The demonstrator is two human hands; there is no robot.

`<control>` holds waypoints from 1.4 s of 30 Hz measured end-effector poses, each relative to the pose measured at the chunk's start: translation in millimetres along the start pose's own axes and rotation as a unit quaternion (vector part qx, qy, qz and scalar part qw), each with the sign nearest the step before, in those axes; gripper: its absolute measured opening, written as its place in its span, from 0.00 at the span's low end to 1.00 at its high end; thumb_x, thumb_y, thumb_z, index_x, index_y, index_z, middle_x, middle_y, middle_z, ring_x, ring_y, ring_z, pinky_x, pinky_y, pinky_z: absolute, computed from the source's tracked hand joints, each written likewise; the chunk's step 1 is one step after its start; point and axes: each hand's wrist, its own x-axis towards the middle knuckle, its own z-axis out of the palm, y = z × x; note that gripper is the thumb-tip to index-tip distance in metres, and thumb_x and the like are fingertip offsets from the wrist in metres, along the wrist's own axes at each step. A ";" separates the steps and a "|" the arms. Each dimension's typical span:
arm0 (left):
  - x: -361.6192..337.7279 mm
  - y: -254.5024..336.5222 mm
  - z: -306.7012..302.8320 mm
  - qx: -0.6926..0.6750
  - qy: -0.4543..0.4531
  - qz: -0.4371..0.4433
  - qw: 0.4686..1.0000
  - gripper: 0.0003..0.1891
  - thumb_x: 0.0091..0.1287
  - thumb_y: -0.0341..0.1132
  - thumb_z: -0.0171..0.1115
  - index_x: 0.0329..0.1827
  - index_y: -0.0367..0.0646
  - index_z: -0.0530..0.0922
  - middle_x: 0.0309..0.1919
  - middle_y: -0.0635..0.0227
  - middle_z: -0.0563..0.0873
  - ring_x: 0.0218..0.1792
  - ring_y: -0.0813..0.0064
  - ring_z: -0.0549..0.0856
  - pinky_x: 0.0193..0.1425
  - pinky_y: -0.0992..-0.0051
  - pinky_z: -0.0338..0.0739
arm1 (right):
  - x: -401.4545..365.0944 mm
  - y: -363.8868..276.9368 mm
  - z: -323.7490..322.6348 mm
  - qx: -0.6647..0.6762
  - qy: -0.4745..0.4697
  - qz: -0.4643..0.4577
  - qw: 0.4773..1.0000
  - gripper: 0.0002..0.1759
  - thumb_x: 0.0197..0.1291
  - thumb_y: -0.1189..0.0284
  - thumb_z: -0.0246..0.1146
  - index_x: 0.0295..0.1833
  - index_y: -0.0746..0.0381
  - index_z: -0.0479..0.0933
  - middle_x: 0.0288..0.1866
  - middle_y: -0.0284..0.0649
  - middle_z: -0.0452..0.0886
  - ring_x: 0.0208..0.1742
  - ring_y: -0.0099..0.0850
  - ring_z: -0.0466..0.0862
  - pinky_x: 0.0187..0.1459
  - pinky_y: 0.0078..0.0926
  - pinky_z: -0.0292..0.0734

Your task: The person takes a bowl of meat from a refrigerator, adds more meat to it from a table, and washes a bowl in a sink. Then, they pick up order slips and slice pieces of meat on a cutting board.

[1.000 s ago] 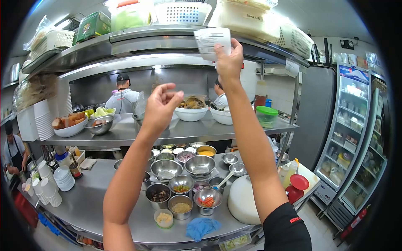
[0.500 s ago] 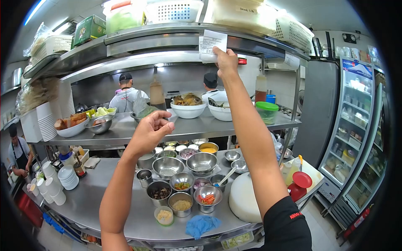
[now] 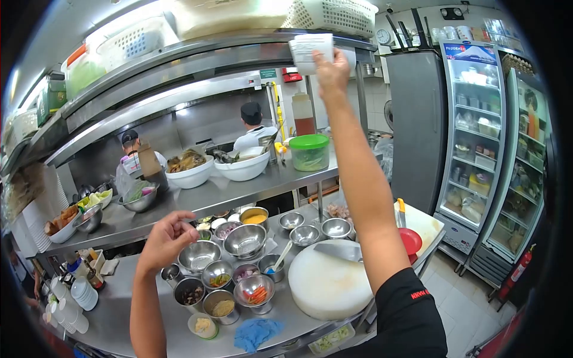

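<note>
Raised to the edge of the overhead steel shelf (image 3: 197, 59), my right hand (image 3: 333, 70) pinches a printed paper order slip (image 3: 307, 52). Another paper hangs just behind it, mostly hidden by the hand. My left hand (image 3: 167, 238) hovers over the counter's left part, fingers loosely bent and apart, holding nothing. Nearest to it are a steel mixing bowl (image 3: 200, 256) and a small steel pot (image 3: 171, 272). Close by stand a bowl of sliced red peppers (image 3: 255, 293) and a container of brown crumbs (image 3: 223, 308).
A round white chopping board (image 3: 325, 286) carries a cleaver (image 3: 340, 250). A crumpled blue cloth (image 3: 258, 334) lies at the counter's front. White bowls of food (image 3: 242, 169) and a green-lidded tub (image 3: 310, 156) line the middle shelf. Two people work beyond it. Glass-door fridges stand at right.
The view has turned right, so the counter and shelves appear shifted left, and the chopping board and cleaver show more fully. My right hand still holds the slip at the shelf edge.
</note>
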 end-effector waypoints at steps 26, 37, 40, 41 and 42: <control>-93.7 -8.9 149.9 -0.025 0.049 -0.127 0.990 0.22 0.64 0.28 0.65 0.59 0.31 0.70 0.36 0.62 0.85 0.39 0.76 0.84 0.45 0.77 0.77 | 71.8 40.0 -71.9 -0.373 0.048 -0.110 0.920 0.30 0.45 0.62 0.75 0.49 0.59 0.67 0.44 0.48 0.79 0.47 0.49 0.80 0.46 0.44 0.75; -161.3 -103.4 146.4 -0.084 0.084 -0.186 0.975 0.25 0.62 0.36 0.68 0.57 0.31 0.73 0.34 0.55 0.86 0.35 0.71 0.86 0.35 0.80 0.74 | 67.2 41.0 -64.2 -0.458 0.059 -0.294 0.837 0.11 0.52 0.62 0.68 0.43 0.48 0.83 0.53 0.41 0.69 0.56 0.43 0.68 0.54 0.45 0.62; -166.7 -103.3 160.0 -0.111 0.074 -0.203 0.970 0.24 0.62 0.36 0.67 0.58 0.32 0.73 0.37 0.56 0.86 0.37 0.71 0.86 0.37 0.79 0.74 | 71.3 47.2 -69.2 -0.488 0.002 -0.321 0.812 0.11 0.53 0.63 0.66 0.43 0.48 0.83 0.51 0.37 0.71 0.53 0.41 0.70 0.51 0.44 0.65; -165.0 -99.0 167.5 -0.120 0.069 -0.207 0.969 0.24 0.63 0.36 0.67 0.58 0.32 0.73 0.38 0.56 0.86 0.37 0.71 0.86 0.37 0.79 0.74 | 70.2 47.6 -70.2 -0.503 -0.008 -0.333 0.797 0.11 0.54 0.62 0.65 0.44 0.47 0.84 0.49 0.35 0.73 0.52 0.40 0.72 0.49 0.44 0.67; -164.0 -96.4 173.2 -0.130 0.062 -0.210 0.967 0.23 0.63 0.35 0.66 0.58 0.33 0.73 0.39 0.57 0.86 0.38 0.71 0.86 0.38 0.79 0.74 | 68.1 46.4 -70.6 -0.498 -0.018 -0.333 0.800 0.11 0.54 0.62 0.65 0.44 0.47 0.84 0.49 0.35 0.73 0.52 0.40 0.72 0.49 0.44 0.67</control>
